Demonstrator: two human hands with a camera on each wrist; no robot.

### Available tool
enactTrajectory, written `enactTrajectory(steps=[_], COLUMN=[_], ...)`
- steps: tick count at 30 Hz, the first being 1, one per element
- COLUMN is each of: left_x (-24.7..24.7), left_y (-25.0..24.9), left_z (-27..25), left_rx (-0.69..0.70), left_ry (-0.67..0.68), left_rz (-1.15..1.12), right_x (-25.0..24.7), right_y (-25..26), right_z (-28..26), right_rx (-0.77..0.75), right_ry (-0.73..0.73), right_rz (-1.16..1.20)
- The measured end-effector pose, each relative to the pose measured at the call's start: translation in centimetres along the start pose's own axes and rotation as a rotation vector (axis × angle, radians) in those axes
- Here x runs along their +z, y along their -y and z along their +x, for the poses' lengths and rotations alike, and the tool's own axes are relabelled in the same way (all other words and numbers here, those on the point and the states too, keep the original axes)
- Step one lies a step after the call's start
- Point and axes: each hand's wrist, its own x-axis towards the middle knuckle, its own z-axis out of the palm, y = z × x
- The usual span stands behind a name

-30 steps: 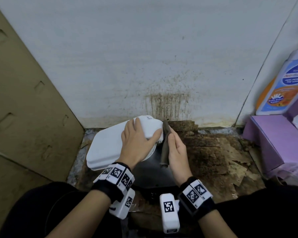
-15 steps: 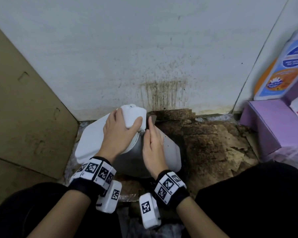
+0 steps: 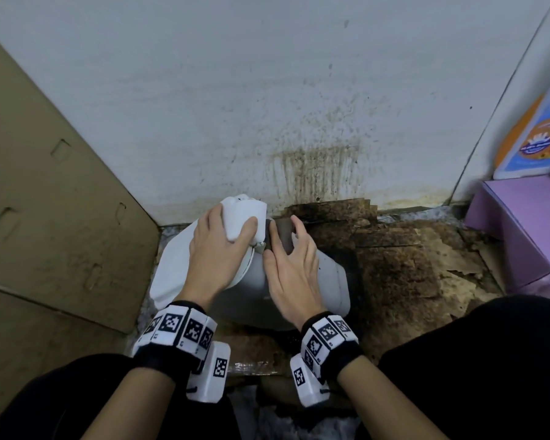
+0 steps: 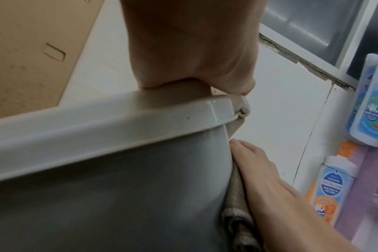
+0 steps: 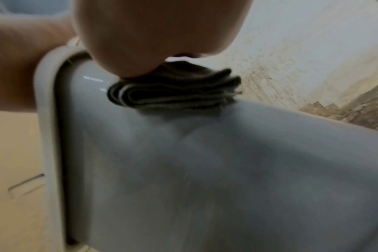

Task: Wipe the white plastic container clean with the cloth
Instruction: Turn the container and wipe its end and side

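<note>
Against the stained wall [image 3: 315, 160], on the floor, I see my left hand [image 3: 216, 258] gripping the tipped white plastic container [image 3: 327, 281] by its lid corner; my right hand [image 3: 294, 271] presses the folded dark cloth [image 3: 281, 231] flat against its side.

From my remote seat, the white plastic container [image 3: 327, 281] lies tipped on its side in a tight corner, with the stained wall [image 3: 267, 106] just behind it and the cardboard panel [image 3: 51, 201] close on the left, so I see little room to pass there. On the right, the purple box [image 3: 521, 236] and the soap bottles [image 4: 373, 105] stand in the way. Open room lies between container and purple box, over the peeling brown floor [image 3: 410, 265].
</note>
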Motion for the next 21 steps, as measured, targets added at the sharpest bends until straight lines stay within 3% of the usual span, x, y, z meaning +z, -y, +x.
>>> enactTrajectory(steps=[5, 16, 21], left_x=[0.0, 0.4, 0.5], left_y=[0.3, 0.5, 0.4], left_z=[-0.1, 0.4, 0.3], left_rx=[0.016, 0.013, 0.016], left_ry=[-0.011, -0.051, -0.052], left_rz=[0.009, 0.005, 0.013], right_x=[1.0, 2.6, 2.6], right_y=[-1.1, 0.4, 0.7], right_z=[0.6, 1.6, 1.7], right_rx=[-0.134, 0.162, 0.141], right_ry=[0.022, 0.028, 0.024], right_rz=[0.02, 0.385, 0.406])
